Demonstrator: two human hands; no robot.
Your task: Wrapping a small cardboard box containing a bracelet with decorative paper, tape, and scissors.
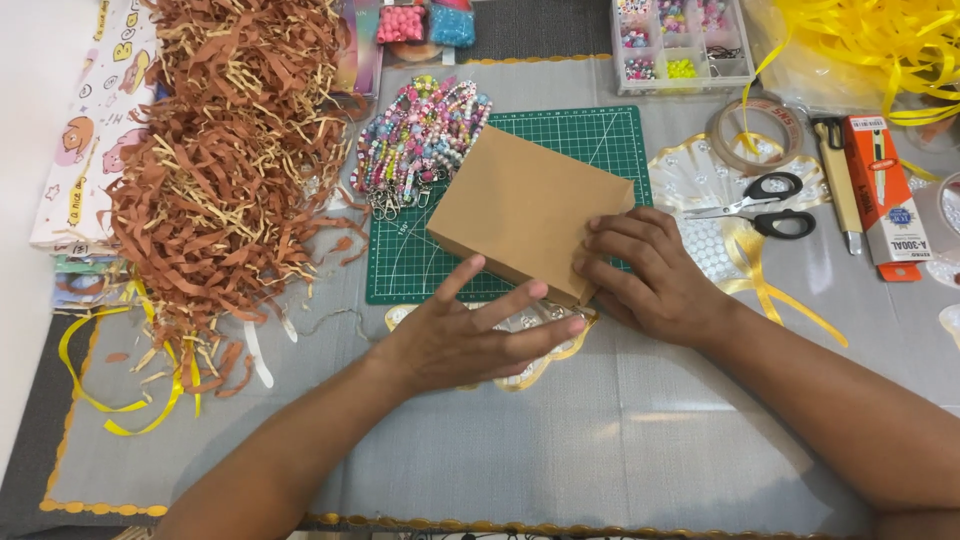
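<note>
box: flat brown kraft cardboard box (pixel 525 210), lying tilted on the green cutting mat (pixel 600 135), mid desk; near-right corner hangs off the mat's near edge.
box axis: long axis runs far-left to near-right, i.e. diagonal to the mat grid.
R hand: right hand (pixel 650 275) at the box's near-right corner, fingers curled & pressing down on the top face and edge; a pinch-press w/ bent fingers, not a full wrap.
L hand: left hand (pixel 470 335) flat, palm down, fingers spread and stretched rightwards; fingertips reach the box's near edge, looks like touching or just under it, can't tell which. Holds nothing.
key relation: box lies far of both hands; R hand is on it, L hand just near of it, so R is the nearer one. Both wrists come in from the near side.
under hands: clear bag w/ gold scalloped trim (pixel 530 345), partly covered by the L hand.
left: big heap of brown shredded paper (pixel 230 150); yellow ribbon strip (pixel 120 400) near it.
far: bunch of bead keychains (pixel 420 135) touching the mat's far-left corner; bead organiser box (pixel 680 45) beyond the mat.
right: black-handled scissors (pixel 760 205), tape roll (pixel 750 135), box cutter (pixel 838 180), all well apart from the hands.
surface: grey cloth on desk (pixel 620 440).
</note>
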